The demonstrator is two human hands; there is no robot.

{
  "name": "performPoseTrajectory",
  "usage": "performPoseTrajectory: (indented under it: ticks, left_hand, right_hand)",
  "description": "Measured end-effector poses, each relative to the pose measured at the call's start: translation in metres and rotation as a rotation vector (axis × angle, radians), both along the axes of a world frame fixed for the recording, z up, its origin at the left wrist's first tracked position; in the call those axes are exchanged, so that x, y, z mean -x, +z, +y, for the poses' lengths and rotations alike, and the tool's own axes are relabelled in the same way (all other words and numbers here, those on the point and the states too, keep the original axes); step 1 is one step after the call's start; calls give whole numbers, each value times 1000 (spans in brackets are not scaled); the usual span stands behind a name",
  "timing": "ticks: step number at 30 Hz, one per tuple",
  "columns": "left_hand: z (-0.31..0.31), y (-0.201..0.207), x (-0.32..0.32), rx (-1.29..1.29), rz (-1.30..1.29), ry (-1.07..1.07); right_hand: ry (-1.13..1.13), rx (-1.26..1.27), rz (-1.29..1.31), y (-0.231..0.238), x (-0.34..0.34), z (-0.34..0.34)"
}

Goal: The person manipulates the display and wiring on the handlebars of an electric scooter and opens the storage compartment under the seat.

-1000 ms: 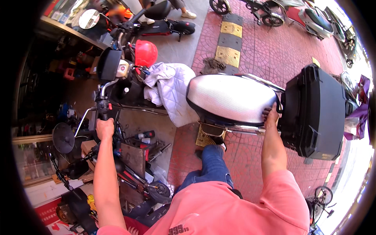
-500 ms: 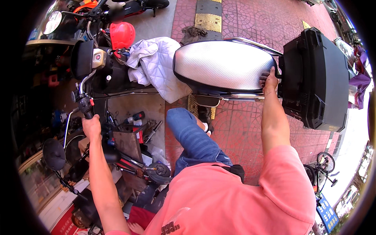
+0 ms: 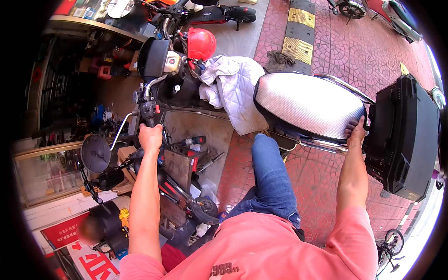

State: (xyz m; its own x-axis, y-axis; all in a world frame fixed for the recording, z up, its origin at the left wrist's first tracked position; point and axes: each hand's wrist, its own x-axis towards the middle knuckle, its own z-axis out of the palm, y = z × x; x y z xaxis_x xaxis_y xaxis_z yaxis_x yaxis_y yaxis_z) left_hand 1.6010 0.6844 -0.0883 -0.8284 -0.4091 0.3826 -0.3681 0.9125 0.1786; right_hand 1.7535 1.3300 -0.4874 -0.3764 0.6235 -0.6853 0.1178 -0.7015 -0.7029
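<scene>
My left hand (image 3: 150,138) is closed round the black handlebar grip of a scooter standing across in front of me. My right hand (image 3: 356,129) holds the rear near edge of the scooter seat (image 3: 308,105), which has a silvery textured cover. Just right of that hand sits a black top box (image 3: 403,140) behind the seat. A pale quilted apron-like cover (image 3: 238,88) is bunched ahead of the seat and hangs down the near side. A red helmet (image 3: 201,43) sits by the far handlebar. My denim-clad leg (image 3: 273,172) is close beside the scooter.
Below my left arm are a round mirror (image 3: 95,153), a second scooter and a power drill (image 3: 193,140) on a cluttered stand. A black-and-yellow speed bump (image 3: 298,37) crosses the red paving (image 3: 350,60) beyond. More scooters are parked at the far side; a bicycle (image 3: 392,245) is at lower right.
The whole view has shifted, so the scooter and both hands appear farther right and lower. Both hands keep their places on the grip and the seat.
</scene>
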Motion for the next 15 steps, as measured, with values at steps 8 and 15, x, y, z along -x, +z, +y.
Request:
performPoseTrajectory:
  ticks: [8,15]
  left_hand:
    - [4,-6,6,-133,-54,-112]
    - [7,-1,1,-84,6,-139]
  right_hand:
    - [62,97,187,-19,-12,21]
    - [-25,12,6,17,-7,-2]
